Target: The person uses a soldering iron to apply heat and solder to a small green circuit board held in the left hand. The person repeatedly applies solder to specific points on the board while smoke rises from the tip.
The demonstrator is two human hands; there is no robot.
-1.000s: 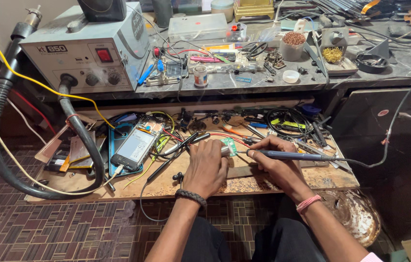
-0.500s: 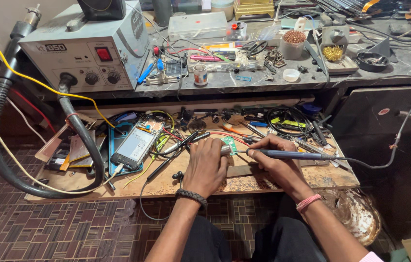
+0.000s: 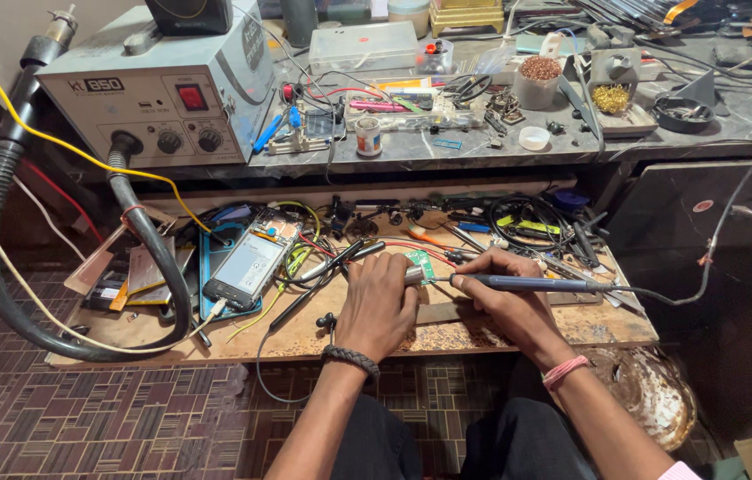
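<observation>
My left hand rests on the low wooden work board, fingers curled around a small green circuit board and a short metal piece beside it. My right hand grips a dark blue soldering iron like a pen, its tip pointing left and meeting the small board. The iron's cable runs off to the right. A black band circles my left wrist and a pink one my right.
An opened phone lies left of my hands among tangled wires and probes. A grey hot-air station with a thick black hose stands on the upper shelf with small tools, jars and brass wool. Patterned floor lies below.
Both hands stay in place on the board. The iron's tip holds against the small green board with only slight shifts.
</observation>
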